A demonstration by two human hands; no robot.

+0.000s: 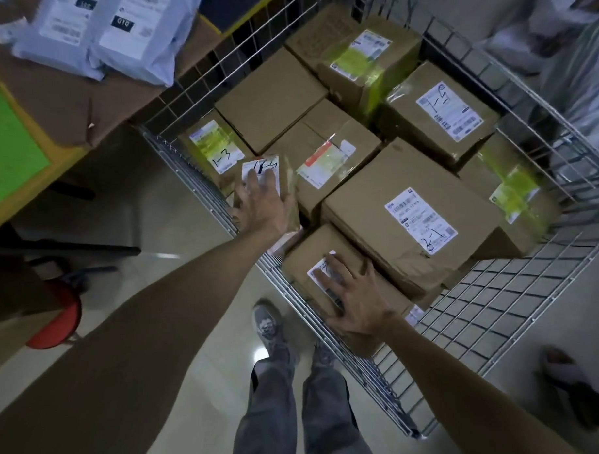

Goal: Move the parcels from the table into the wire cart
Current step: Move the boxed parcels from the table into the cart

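The wire cart [497,288] stands in front of me, packed with several brown cardboard parcels. My left hand [260,207] lies with straight fingers on a small box [262,165] marked "1-4" at the cart's near left rim, thumb at the box's left side. My right hand [355,299] presses flat with spread fingers on a labelled brown box [326,244] in the near corner of the cart, thumb along its near edge. White plastic mailer parcels [114,33] lie on the table [66,99] at the upper left.
A large box marked "2-1" [409,216] lies just beyond my right hand. The table has a green and yellow edge [6,145]. A red stool [57,320] stands under the table. Another person [574,64] stands beyond the cart, with a foot [564,363] at the right.
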